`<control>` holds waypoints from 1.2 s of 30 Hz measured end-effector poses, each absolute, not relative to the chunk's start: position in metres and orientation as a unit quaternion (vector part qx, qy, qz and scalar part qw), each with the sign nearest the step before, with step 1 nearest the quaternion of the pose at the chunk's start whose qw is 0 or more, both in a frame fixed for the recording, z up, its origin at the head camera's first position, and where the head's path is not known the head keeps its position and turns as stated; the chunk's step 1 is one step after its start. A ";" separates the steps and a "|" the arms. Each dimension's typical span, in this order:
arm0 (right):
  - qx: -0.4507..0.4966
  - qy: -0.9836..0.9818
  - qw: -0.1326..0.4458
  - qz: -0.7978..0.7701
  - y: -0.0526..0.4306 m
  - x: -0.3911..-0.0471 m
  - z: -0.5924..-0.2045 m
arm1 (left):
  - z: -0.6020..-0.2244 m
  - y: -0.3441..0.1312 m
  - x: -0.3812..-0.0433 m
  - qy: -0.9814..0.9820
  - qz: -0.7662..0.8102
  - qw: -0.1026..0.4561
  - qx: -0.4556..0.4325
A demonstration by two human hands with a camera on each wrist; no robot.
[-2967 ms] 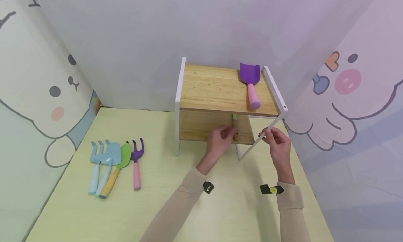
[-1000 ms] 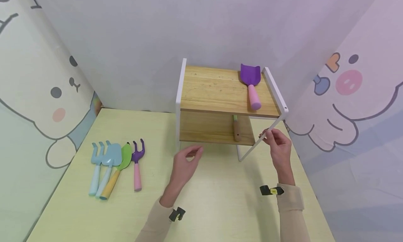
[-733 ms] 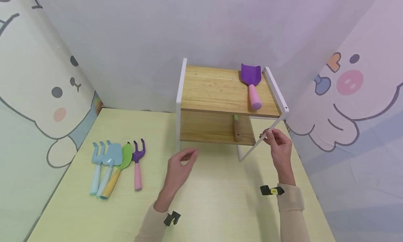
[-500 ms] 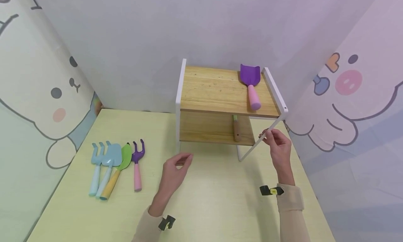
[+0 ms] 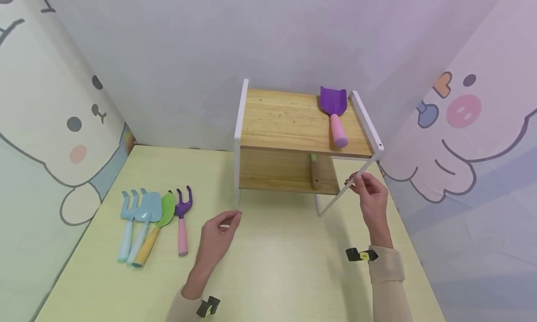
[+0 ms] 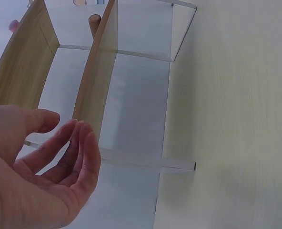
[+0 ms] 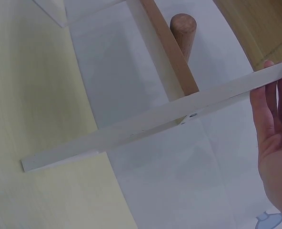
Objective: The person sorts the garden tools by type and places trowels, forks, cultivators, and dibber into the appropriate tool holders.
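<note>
A two-tier wooden shelf (image 5: 278,121) with white side frames stands on the table. My right hand (image 5: 372,201) holds the white right-hand frame (image 7: 146,117) between thumb and fingers. My left hand (image 5: 215,240) is above the table, left of the shelf's front; in the left wrist view its loosely bent fingers (image 6: 89,157) hold nothing. A toy shovel with purple blade and pink handle (image 5: 333,103) lies on the upper board. On the lower board is a brown-handled tool (image 5: 315,174), its green head mostly hidden by the top board.
On the table at left lie a light-blue rake (image 5: 127,238), a light-blue shovel (image 5: 148,208), a green trowel with yellow handle (image 5: 145,248) and a purple fork with pink handle (image 5: 182,236). A cartoon-printed cloth (image 5: 168,70) surrounds the table's back and sides.
My left hand was at the brown-handled tool on the lower board; it has let go and moved left and toward me. My right hand stays on the frame.
</note>
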State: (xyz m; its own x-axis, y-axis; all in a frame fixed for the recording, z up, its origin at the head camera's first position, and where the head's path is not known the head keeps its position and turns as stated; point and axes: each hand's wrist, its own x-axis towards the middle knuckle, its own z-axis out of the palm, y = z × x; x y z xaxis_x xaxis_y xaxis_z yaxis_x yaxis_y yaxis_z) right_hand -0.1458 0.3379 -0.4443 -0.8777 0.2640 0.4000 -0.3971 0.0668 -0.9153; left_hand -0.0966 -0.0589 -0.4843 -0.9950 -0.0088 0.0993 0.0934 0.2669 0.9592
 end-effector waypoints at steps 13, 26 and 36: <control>0.048 -0.680 0.244 0.690 0.338 -0.146 -0.445 | -0.496 -0.078 -0.088 -0.801 -0.597 0.032 0.021; 0.040 -0.687 0.242 0.684 0.337 -0.145 -0.445 | -0.508 -0.096 -0.081 -0.817 -0.572 0.042 0.057; 0.041 -0.688 0.241 0.683 0.337 -0.144 -0.445 | -0.518 -0.112 -0.078 -0.823 -0.558 0.023 0.101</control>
